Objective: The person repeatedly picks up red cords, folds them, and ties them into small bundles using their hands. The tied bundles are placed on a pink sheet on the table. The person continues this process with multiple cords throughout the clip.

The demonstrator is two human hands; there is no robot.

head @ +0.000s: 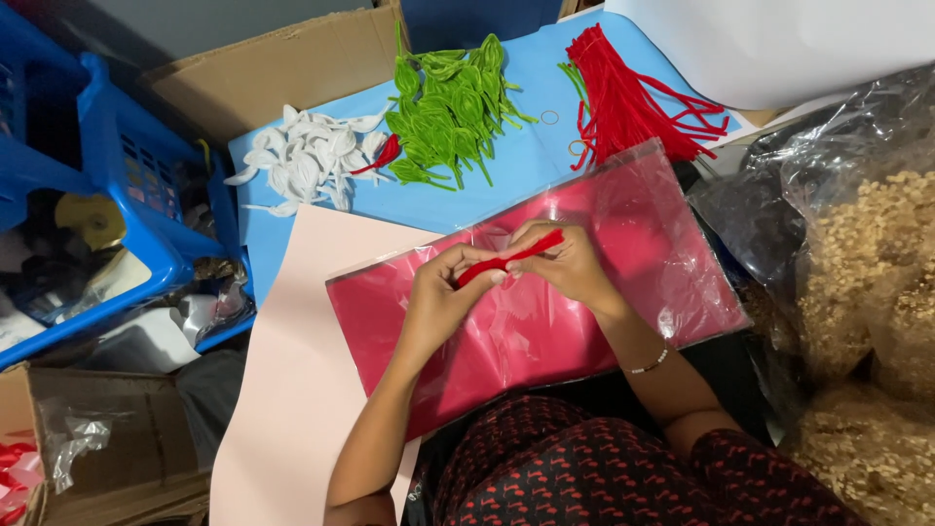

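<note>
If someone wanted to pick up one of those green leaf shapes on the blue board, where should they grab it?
Probably by the thin stem end of a green leaf shape, coming from the near side. The stems point toward the person and stick out free at the pile's edge, while the looped tops overlap one another.

Blue table (516,166), partly covered. White pipe-cleaner loops (307,156) heaped near left edge, one red loop (386,154) touching heap's right side. Green pipe-cleaner leaves (448,112) piled mid-table. Red pipe-cleaner bundle (628,93) toward right edge; two rubber bands (550,117) between green pile and red bundle. Pale pink paper sheet (292,370) overhangs near edge. Red sheets in clear plastic sleeve (623,263) overlap pink sheet.
</note>
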